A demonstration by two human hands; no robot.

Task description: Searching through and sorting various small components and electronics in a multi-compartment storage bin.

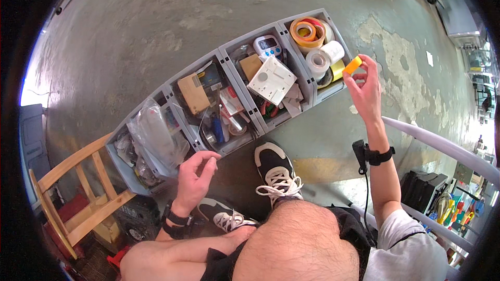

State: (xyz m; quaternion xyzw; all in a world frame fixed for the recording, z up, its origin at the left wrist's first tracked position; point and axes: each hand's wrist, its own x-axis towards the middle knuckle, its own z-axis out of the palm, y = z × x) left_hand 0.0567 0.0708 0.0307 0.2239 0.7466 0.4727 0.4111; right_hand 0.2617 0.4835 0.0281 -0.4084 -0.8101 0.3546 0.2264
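My right hand [365, 91] is raised just past the right end of a row of grey bins, pinching a small orange-yellow roll of tape [352, 65] between thumb and fingertips. Beside it, the rightmost bin [333, 92] holds several tape rolls: an orange roll [307, 32], white rolls [332, 51] and a yellow roll [337, 70]. My left hand [194, 181] hovers near the front edge of the left bins, fingers loosely curled and slightly apart, with nothing visible in them. Closest to it is a clear plastic bag [159, 130] bulging from the leftmost bin.
Other bins hold a white plastic box [272, 79], a blue-and-white timer [267, 45], a brown carton [193, 93] and loose tools. A wooden frame [83, 182] stands at left. White tubular rails [442, 143] cross at right. My shoe [276, 169] is by the bins.
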